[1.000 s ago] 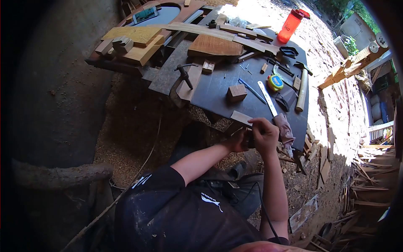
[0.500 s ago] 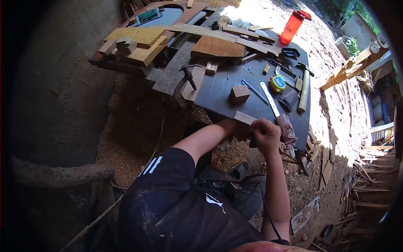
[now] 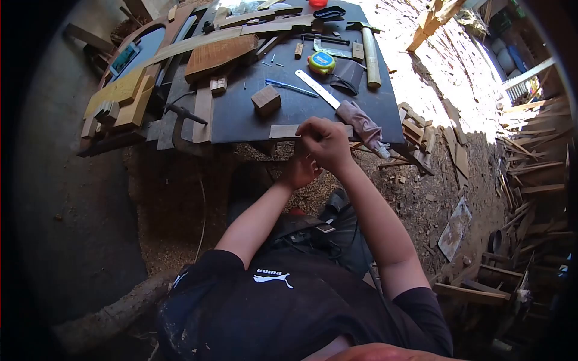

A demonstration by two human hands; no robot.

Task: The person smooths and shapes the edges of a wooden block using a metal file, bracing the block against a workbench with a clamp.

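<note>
At the near edge of the dark table [image 3: 241,117] lies a flat, pale wooden strip [image 3: 284,131]. My right hand [image 3: 328,141] is closed over this strip, fingers curled; whatever they pinch is hidden. Just below it, under the table edge, my left hand [image 3: 301,171] has its fingers bent, partly covered by the right hand and in shadow. A small wooden block [image 3: 266,101] sits behind the strip. To the right rests a saw blade [image 3: 317,89] with a cloth-wrapped handle [image 3: 363,123].
A blue pen [image 3: 292,88], a tape measure [image 3: 321,62] and a hammer [image 3: 370,60] lie farther back. On the left, a clamp [image 3: 186,114] grips the table edge near stacked boards [image 3: 129,99]. Wood scraps [image 3: 421,135] lie right of the table.
The view has turned, so the table appears farther left and higher. My left hand, mostly hidden before, shows more below the edge. My right hand stays at the strip.
</note>
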